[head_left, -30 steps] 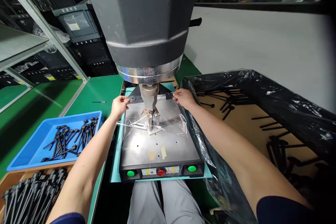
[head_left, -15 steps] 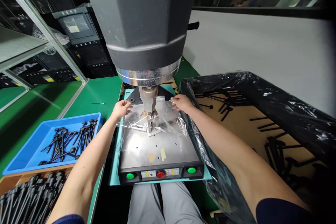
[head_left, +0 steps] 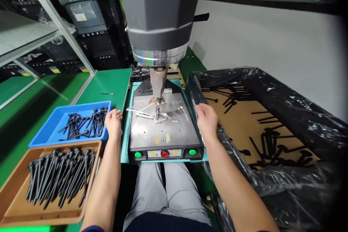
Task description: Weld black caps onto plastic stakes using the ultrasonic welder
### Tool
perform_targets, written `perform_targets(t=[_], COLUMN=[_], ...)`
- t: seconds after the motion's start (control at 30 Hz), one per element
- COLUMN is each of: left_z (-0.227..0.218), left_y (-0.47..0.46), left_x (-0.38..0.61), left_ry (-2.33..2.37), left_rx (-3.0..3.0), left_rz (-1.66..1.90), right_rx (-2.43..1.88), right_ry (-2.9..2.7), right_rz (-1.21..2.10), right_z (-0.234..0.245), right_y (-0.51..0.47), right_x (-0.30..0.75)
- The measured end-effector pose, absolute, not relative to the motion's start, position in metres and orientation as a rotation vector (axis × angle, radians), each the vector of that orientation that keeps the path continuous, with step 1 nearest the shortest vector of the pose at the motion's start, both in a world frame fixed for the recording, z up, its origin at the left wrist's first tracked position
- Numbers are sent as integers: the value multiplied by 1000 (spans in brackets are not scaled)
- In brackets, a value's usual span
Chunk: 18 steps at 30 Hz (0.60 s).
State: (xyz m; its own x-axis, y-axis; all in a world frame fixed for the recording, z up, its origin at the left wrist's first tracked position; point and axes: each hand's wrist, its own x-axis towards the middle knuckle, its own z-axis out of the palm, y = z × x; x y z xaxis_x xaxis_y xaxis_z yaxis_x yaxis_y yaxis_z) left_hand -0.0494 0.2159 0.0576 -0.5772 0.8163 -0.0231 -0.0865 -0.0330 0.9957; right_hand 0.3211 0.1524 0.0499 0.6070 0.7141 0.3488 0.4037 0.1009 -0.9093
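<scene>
My left hand (head_left: pixel 113 122) hangs between the blue tray (head_left: pixel 51 119) and the steel plate of a press machine (head_left: pixel 146 134). Its fingers are loosely curled and apart, with nothing seen in them. Off the plate's right side, near the black plastic liner, my right hand (head_left: pixel 207 120) is raised with bent fingers, and I see nothing in it. Under the machine's grey head (head_left: pixel 160 3), a metal tip (head_left: pixel 158 83) comes down over a small pale fixture (head_left: pixel 157 111). Clear plastic film (head_left: pixel 178 113) seems to lie around the fixture.
Black long-stemmed parts (head_left: pixel 78 125) lie in the blue tray, more in the brown tray (head_left: pixel 13 206) at front left. A black-lined box (head_left: pixel 261 72) with similar parts stands right. Green buttons (head_left: pixel 138 154) and a red button (head_left: pixel 165 154) line the machine's front.
Both hands have drawn back toward me and outward, away from the fixture and the clear film they were at. The view has shifted, showing more of the brown tray.
</scene>
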Motion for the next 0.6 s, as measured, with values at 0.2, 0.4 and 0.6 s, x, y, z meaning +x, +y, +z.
perform_targets(t=[0.2, 0.4, 0.6], left_z=[-45, -86, -81], left_y=[62, 22, 39], left_x=[-55, -53, -51], left_ry=[1790, 1783, 1929], left_rx=[908, 1110, 1272], left_rz=[1671, 1266, 1150], right_rx=[-1806, -1835, -1833], right_ry=[-1054, -1152, -1145], right_rz=[271, 474, 375], right_z=[-38, -88, -100], right_y=[18, -13, -4], right_x=[311, 314, 313])
